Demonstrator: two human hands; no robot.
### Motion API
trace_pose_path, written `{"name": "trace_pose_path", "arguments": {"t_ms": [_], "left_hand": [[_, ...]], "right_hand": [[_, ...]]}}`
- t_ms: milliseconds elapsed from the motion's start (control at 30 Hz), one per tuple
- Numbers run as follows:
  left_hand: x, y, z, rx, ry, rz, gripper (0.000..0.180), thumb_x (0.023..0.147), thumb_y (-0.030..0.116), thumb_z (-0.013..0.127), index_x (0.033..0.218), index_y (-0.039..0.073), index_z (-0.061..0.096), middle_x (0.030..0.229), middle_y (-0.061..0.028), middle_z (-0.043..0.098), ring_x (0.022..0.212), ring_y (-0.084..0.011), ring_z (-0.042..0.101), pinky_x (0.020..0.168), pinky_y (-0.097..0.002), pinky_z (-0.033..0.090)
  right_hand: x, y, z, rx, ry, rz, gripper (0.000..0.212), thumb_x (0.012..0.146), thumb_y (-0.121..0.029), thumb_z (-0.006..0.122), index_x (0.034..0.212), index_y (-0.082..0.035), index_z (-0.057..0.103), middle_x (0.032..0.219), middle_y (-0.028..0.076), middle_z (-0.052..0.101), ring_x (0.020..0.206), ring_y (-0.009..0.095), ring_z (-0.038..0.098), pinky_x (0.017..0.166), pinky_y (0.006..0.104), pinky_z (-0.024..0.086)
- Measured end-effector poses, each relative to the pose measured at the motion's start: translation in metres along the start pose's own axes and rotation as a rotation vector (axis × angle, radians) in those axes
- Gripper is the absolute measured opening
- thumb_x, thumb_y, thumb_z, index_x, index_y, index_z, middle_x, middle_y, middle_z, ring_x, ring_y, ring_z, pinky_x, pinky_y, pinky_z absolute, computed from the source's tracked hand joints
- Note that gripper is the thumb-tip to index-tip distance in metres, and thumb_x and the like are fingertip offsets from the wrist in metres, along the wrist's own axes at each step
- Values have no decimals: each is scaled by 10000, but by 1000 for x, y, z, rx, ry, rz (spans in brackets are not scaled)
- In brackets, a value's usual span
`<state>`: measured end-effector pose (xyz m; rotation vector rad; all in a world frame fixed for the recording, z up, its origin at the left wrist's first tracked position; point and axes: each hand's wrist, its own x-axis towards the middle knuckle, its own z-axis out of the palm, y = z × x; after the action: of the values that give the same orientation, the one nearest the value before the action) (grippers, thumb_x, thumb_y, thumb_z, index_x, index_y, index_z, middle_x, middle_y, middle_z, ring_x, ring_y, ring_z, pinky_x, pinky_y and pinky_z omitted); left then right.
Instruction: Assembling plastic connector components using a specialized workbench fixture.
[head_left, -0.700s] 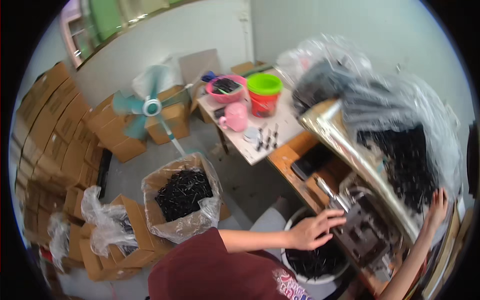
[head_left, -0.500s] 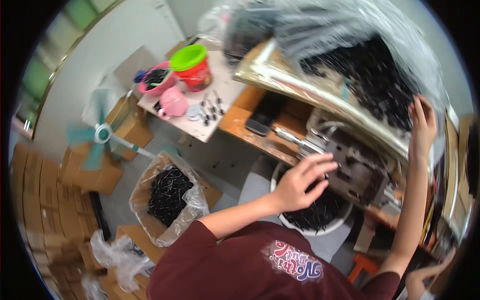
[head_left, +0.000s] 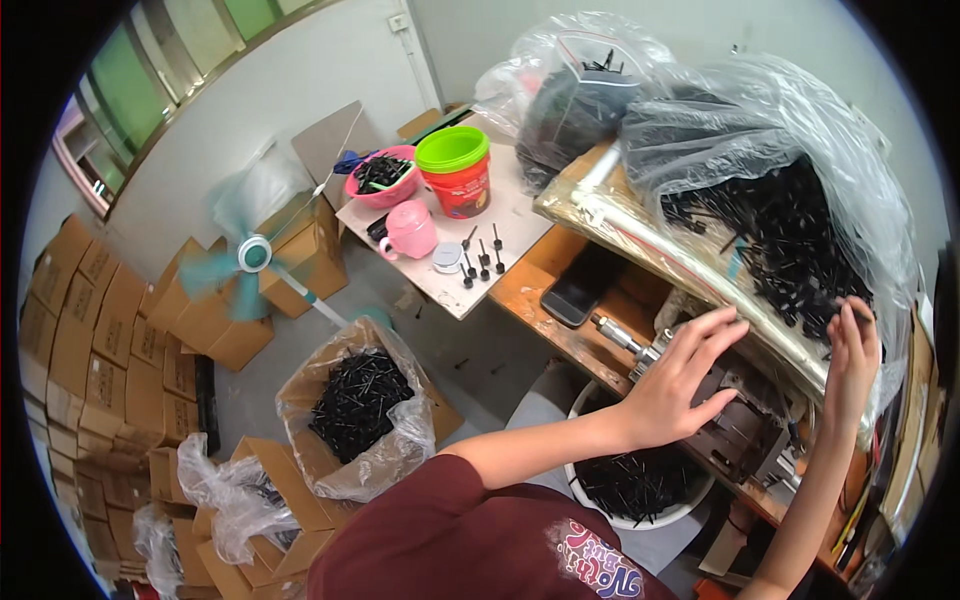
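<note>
My left hand [head_left: 682,382] hovers over the dark metal fixture [head_left: 735,425] of a bench machine, its fingers stretched out and thumb apart. Nothing is seen in it. My right hand [head_left: 852,365] is raised at the near right edge of a heap of black slender parts [head_left: 790,240], beneath a clear plastic sheet [head_left: 740,120]. A small dark part [head_left: 862,313] shows blurred at the fingertips, which look pinched on it. A silvery cylinder [head_left: 622,336] sits left of the fixture. Below my left forearm, a white tub [head_left: 635,522] holds more black parts.
A black phone [head_left: 580,285] lies on the wooden bench. On the white table [head_left: 450,300] stand a red bucket [head_left: 465,190], a pink bowl [head_left: 395,190], a pink cup [head_left: 410,230] and several black-ended pins [head_left: 484,258]. A lined carton [head_left: 300,385], a fan [head_left: 254,253] and stacked cartons [head_left: 90,350] are left.
The whole view has shifted, with the scene sitting lower and farther right. My left hand has moved farther across the fixture, toward the heap. My right hand stays by the heap's edge.
</note>
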<state>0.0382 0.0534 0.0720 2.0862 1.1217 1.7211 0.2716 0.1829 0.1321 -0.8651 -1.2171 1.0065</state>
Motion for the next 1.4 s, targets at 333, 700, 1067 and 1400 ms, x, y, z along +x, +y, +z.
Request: {"name": "trace_pose_path", "arguments": {"t_ms": [333, 700, 1067, 1400], "left_hand": [[-7, 4, 22, -248, -390, -215, 334, 867, 105, 680, 1169, -8, 593, 1007, -180, 655, 900, -361, 655, 756, -396, 524], [-48, 14, 41, -758, -631, -893, 281, 1062, 314, 384, 1005, 64, 501, 805, -9, 541, 623, -38, 443, 529, -200, 382], [-68, 11, 40, -1046, -475, -974, 358, 1082, 351, 303, 1017, 65, 508, 878, -18, 513, 827, -88, 497, 760, -245, 428], [-84, 4, 38, -826, -515, -1081, 581, 1050, 526, 228, 1341, 79, 459, 1296, -42, 520, 1224, -159, 475, 1036, -342, 360]], "right_hand": [[-123, -13, 27, -121, -337, 225, 143, 888, 11, 655, 1022, 29, 609, 931, 45, 653, 759, 76, 641, 681, 200, 523], [-153, 18, 1, -61, -203, 252, 572, 828, 46, 705, 1338, -4, 449, 1092, 91, 585, 819, 79, 607, 698, 217, 521], [-196, 26, 20, -729, -231, -444, 393, 622, -99, 842, 968, -39, 665, 891, 77, 636, 749, 230, 589, 676, 343, 480], [-212, 38, 20, -733, -174, -498, 300, 723, -52, 690, 1006, 19, 618, 965, 114, 601, 824, 284, 597, 733, 356, 511]]}}
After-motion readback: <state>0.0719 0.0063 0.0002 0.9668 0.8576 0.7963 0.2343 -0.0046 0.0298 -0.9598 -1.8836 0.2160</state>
